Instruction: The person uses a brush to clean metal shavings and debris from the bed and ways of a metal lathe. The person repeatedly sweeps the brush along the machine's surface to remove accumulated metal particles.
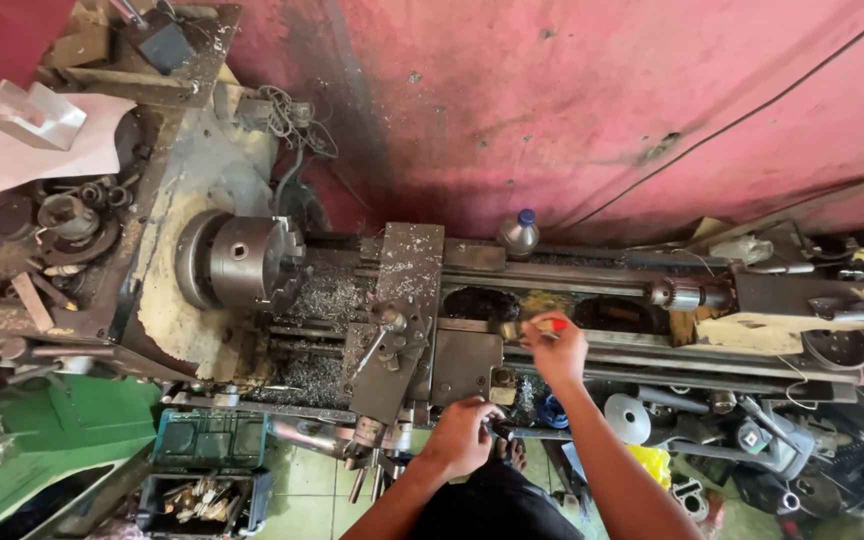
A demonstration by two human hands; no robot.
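Note:
I look down on an old metal lathe [592, 275] against a red wall. My right hand [555, 350] is closed on a small brush with a red handle [532, 326], held over the lathe bed just right of the carriage [407, 300]. My left hand [462, 435] rests on the front of the carriage apron, fingers curled around a handle there. The chuck [247, 258] stands empty at the left, with metal chips [322, 295] heaped on the bed beside it.
The tailstock [692, 294] with a drill chuck sits at the right. A plastic bottle [519, 235] stands behind the bed. An open toolbox [207, 470] with bits lies on the floor at the left. Loose parts crowd the floor at the right.

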